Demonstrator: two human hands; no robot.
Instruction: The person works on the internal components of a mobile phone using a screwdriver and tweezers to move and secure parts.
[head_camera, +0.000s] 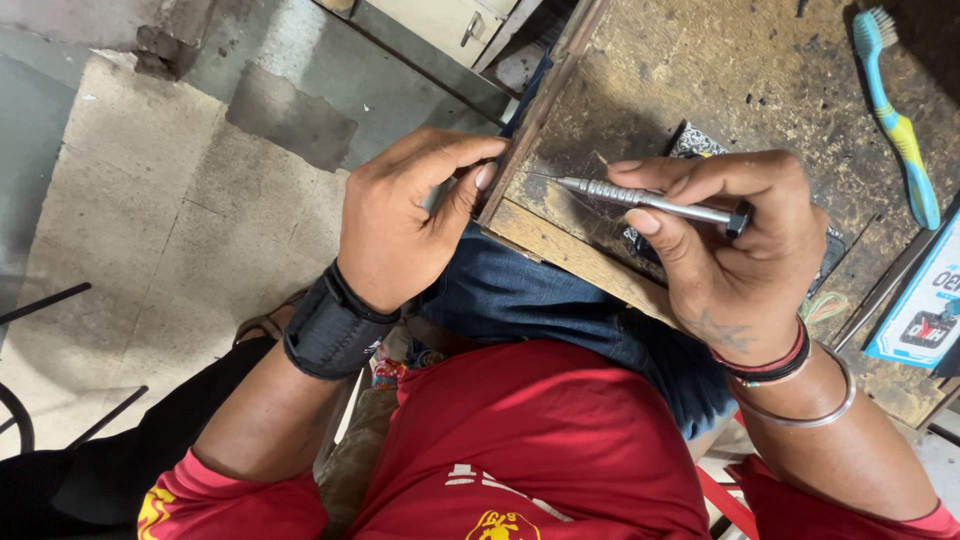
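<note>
My right hand (735, 255) grips a thin silver precision screwdriver (640, 198), its tip pointing left over the worn wooden workbench (700, 80). Under that hand lies a dark patterned flat object (692, 142), mostly hidden. My left hand (405, 215) is curled at the bench's left edge, thumb and fingers pinched together by the wooden rim (520, 150); whether something small sits between them I cannot tell. A black wrist strap (330, 330) wraps the left wrist; bangles and bands (790, 385) circle the right wrist.
A blue and yellow toothbrush (895, 115) lies on the bench at the upper right. A blue and white printed card (925, 300) rests at the right edge. Concrete floor (150, 200) spreads to the left. My lap shows blue jeans (540, 300) and a red shirt (530, 440).
</note>
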